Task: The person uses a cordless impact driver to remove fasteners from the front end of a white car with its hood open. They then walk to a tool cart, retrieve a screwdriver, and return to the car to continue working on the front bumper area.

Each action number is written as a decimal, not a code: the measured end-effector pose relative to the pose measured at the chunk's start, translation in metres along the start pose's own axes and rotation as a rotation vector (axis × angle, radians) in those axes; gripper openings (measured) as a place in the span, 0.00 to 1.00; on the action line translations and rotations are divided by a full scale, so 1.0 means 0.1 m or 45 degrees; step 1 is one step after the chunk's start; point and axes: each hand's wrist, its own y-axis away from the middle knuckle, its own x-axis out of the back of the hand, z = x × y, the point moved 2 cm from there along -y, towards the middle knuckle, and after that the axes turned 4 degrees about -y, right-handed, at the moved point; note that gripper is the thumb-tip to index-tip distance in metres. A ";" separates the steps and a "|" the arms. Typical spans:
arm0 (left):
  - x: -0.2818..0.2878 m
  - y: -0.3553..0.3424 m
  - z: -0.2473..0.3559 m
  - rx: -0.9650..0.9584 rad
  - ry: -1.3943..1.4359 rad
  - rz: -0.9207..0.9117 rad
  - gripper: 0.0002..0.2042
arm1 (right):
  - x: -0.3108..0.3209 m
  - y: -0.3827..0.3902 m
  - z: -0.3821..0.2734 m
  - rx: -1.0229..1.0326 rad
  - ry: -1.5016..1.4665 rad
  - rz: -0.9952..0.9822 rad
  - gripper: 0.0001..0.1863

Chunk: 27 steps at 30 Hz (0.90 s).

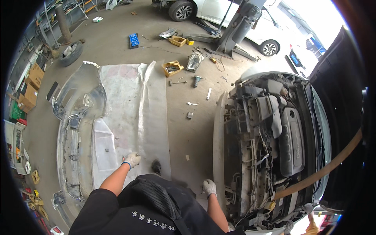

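Observation:
My left hand (132, 159), in a white knit glove with a blue cuff, is over the pale sheet (121, 88) on the floor, fingers curled. A small reddish bit shows beside the fingers; what they hold is too small to name. Left of it lies a detached car bumper (74, 145) with its inner side up. A translucent panel (103, 145) rests along the bumper. My right hand (210, 187), in a matching glove, hangs curled beside the front of a car with an exposed engine bay (254, 133). Its fingertips are hidden.
On the floor ahead lie a drill (197, 81), wrench (209, 93), hammer (177, 82), yellow tray (172, 68) and headlight (194, 62). A lift post (239, 27) stands by a white car (223, 11). Cardboard boxes (34, 76) line the left. Another person's hand (311, 224) shows lower right.

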 end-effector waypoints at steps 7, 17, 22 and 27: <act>0.24 -0.20 -1.17 0.308 0.231 0.151 0.17 | -0.03 -0.48 -0.96 0.106 0.364 -0.145 0.19; 0.17 -0.55 -1.50 0.629 0.131 -0.014 0.15 | -0.41 -1.84 -1.29 -0.302 0.547 -0.575 0.22; 1.20 -0.97 0.09 0.565 0.348 0.126 0.16 | -0.60 -3.47 -2.55 0.029 0.624 -0.586 0.23; 2.01 -1.84 1.71 0.272 0.448 0.297 0.15 | -0.41 -5.11 -4.38 0.508 0.559 -0.434 0.20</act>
